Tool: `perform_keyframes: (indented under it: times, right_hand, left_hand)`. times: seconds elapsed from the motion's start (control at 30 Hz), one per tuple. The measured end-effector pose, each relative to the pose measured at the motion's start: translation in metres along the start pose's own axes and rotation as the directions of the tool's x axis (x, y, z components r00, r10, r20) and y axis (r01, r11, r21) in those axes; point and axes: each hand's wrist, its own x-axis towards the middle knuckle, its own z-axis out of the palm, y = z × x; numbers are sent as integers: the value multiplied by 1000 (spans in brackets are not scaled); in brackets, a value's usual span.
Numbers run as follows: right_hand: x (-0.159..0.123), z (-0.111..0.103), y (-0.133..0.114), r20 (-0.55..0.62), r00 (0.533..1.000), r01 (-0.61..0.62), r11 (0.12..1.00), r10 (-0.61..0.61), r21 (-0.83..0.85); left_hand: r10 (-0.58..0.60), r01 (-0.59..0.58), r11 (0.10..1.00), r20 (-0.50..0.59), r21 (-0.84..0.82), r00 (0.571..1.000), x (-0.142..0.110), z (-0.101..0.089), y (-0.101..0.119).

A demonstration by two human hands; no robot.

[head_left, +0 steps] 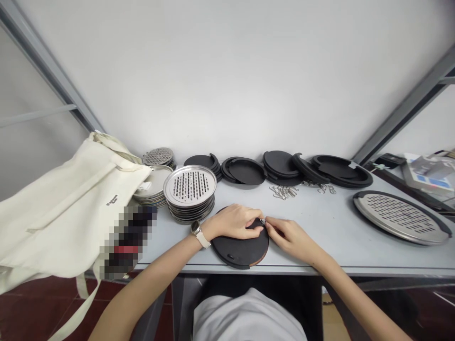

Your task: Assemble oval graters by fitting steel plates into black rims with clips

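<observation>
A round black cover (238,251) lies near the table's front edge, with a brownish strip along its lower right rim. My left hand (239,221) rests on top of it, fingers curled and closed against its upper right edge. There a small metal hook (263,220) shows between my fingertips. The thumb and forefinger of my right hand (293,238) pinch that hook from the right side. Its lower part is hidden by my fingers. A pile of similar metal hooks (283,191) lies behind my hands.
Stacked metal grater discs (190,187) stand left of my hands. Black round covers (247,171) line the wall in several stacks. An oval metal grater plate (401,215) in a black rim lies at right. A cream cloth bag (71,203) leans over the table's left side.
</observation>
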Motion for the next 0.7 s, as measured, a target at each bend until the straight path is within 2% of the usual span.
perform_keyframes:
  times: [0.7]
  right_hand:
    - [1,3,3,11,1000,-28,1000,28,-2]
  left_hand:
    - [-9,9,999,5,-54,1000,1,0,-1]
